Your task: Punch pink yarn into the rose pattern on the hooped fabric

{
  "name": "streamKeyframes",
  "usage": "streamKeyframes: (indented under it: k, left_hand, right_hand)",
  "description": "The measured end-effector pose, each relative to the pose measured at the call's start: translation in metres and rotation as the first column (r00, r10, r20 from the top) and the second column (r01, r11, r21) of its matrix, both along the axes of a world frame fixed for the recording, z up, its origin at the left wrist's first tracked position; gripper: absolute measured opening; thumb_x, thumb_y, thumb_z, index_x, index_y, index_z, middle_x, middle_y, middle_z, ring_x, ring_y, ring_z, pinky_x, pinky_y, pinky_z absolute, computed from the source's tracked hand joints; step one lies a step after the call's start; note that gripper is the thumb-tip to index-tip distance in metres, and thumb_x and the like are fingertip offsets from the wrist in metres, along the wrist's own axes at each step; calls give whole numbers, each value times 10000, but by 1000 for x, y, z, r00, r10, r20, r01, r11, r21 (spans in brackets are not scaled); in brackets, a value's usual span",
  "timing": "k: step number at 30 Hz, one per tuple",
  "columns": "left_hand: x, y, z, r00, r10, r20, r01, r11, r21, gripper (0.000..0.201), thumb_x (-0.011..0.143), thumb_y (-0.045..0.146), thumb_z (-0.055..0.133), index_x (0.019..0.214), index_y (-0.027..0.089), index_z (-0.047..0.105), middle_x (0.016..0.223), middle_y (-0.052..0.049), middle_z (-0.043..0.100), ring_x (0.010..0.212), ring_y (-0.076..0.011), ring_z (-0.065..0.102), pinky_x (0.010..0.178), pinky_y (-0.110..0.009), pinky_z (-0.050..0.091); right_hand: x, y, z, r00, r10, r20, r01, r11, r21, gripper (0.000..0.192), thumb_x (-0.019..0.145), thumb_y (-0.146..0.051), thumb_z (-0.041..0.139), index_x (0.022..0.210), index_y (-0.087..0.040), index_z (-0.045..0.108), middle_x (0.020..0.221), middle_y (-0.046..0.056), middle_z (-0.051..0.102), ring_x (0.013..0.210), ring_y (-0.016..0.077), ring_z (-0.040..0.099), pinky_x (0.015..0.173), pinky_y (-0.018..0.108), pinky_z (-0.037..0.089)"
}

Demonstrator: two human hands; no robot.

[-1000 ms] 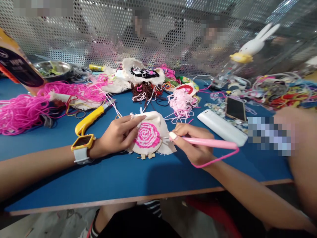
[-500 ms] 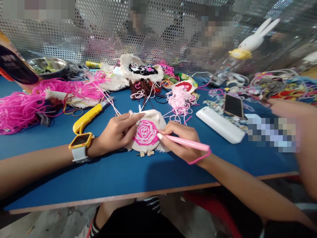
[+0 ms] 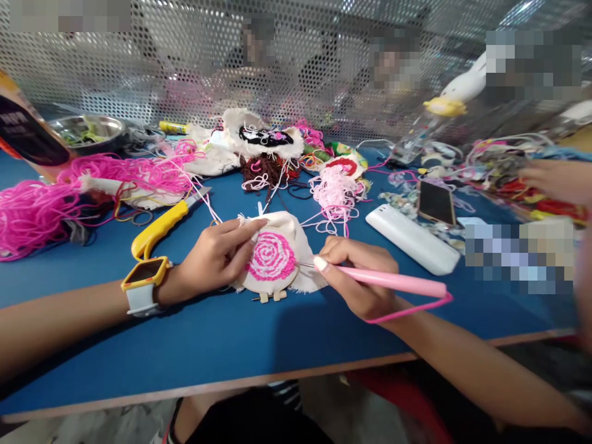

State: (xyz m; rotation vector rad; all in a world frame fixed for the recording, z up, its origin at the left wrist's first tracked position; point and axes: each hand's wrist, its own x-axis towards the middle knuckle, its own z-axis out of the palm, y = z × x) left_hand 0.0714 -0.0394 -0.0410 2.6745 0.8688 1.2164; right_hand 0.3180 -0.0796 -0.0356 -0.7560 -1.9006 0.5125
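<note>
A round embroidery hoop [image 3: 262,285] holds white cloth worked with a pink and white spiral [image 3: 269,256]. On its left edge my left hand [image 3: 217,254] is closed, gripping rim and cloth, index finger lying along the top. My right hand [image 3: 363,271] pinches a pink punch needle [image 3: 393,280], tilted low, its thin metal tip at the right edge of the spiral. Pink yarn [image 3: 416,312] loops from the tool's back end under the hand. Loose white cloth [image 3: 303,237] spreads behind and right of the hoop.
Yellow-handled scissors [image 3: 160,229] lie to the left, near pink yarn piles [image 3: 34,219]. Pale pink yarn [image 3: 335,191] and finished patches [image 3: 271,139] sit behind. At right are a white oblong device [image 3: 411,239], a phone [image 3: 436,202] and another person's hand [image 3: 559,179].
My right hand has drawn the punch needle back to the right, baring its metal shaft. My left hand stays on the hoop. The other person's hand has moved toward the yarn at right.
</note>
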Motion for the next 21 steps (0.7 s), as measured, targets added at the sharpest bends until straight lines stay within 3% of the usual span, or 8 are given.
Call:
streamKeyframes:
  k: [13,18,21]
  left_hand:
    - [-1,-1,2,999,22,-24,-22,999,-23,363,929,136,468,1256,104,621,632,12,509,522,-82,453,498,-199,364]
    - [0,-2,2,999,38,-31,-40,997,-60,352,940,173,464,1247,128,629,603,18,495,513,-87,443,490,-208,360]
    - [0,-2,3,998,50,-34,-53,996,-69,346,932,164,477,1233,116,640,612,15,508,520,-87,443,493,-211,358]
  right_hand:
    - [-2,-1,8,998,-8,68,10,999,-31,218,880,-140,544,688,-203,462,599,-19,462,548,103,409,531,283,334]
    - [-6,1,13,983,-7,186,17,998,-52,184,892,-163,545,712,-197,536,654,12,582,595,118,505,569,278,405]
    - [-5,6,9,984,19,177,-13,999,-34,138,884,-155,570,751,-190,572,703,27,638,636,122,563,600,267,446]
